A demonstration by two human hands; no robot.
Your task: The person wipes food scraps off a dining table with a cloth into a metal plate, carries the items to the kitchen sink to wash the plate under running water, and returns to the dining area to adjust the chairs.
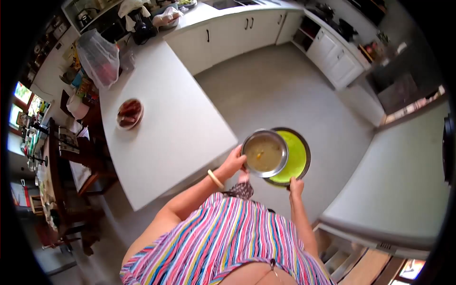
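My left hand point(233, 161) is closed on the near-left rim of a metal bowl point(245, 167). Brownish, cloudy liquid point(264, 151) with a small yellow-orange bit fills part of it. My right hand point(296, 186) grips the near edge of a round dish point(308, 151) with a dark rim and a bright yellow-green inside; whether the green is the dish's surface or its contents, I cannot tell. The bowl overlaps the left part of the dish, hiding it there. Both are held above the grey floor, off the corner of the white counter.
On the white counter point(166, 156) to my left sits a bowl of reddish-brown food point(129, 114). Farther back stands a plastic-covered item point(99, 57). White cabinets point(237, 35) line the far side. A large pale panel point(394, 185) stands close on my right, with shelves below it.
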